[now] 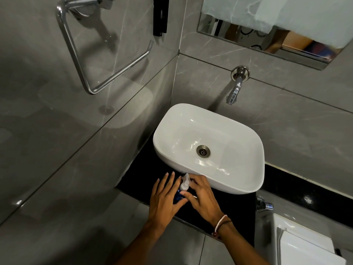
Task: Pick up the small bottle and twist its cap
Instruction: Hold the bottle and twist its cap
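A small blue bottle (178,196) with a clear pump-style cap (185,183) stands on the black counter (137,180), right in front of the white basin (208,150). My left hand (164,197) lies against the bottle's left side with its fingers spread and its thumb under the blue body. My right hand (202,196) wraps the bottle from the right, thumb and fingers at the neck just below the cap. Most of the blue body is hidden between the two hands.
A chrome tap (236,88) juts from the grey tiled wall above the basin. A chrome towel ring (91,60) hangs on the left wall. A mirror (267,31) is at the top right. A white toilet tank (305,243) and a small valve (264,204) sit at the lower right.
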